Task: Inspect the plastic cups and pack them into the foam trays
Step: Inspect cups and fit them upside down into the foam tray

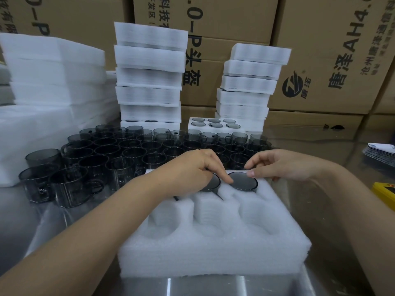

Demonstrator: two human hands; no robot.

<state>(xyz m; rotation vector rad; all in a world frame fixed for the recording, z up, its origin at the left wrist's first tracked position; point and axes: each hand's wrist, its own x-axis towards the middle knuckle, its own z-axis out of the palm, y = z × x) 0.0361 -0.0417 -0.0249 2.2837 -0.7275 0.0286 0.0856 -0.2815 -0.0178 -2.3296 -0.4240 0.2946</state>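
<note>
A white foam tray with round pockets lies in front of me on the table. Two smoky grey plastic cups sit upside down in its far row: one under my left hand, one in the middle pocket. My left hand rests over the left cup, its index finger pressing the foam between the two cups. My right hand touches the far rim of the middle cup with thumb and fingertips. The tray's near pockets hold nothing. A crowd of several loose grey cups stands behind the tray.
Two stacks of packed foam trays rise behind the cups, with a filled tray between them. Foam sheets are piled at the left. Cardboard boxes wall the back. A yellow object lies at the right edge.
</note>
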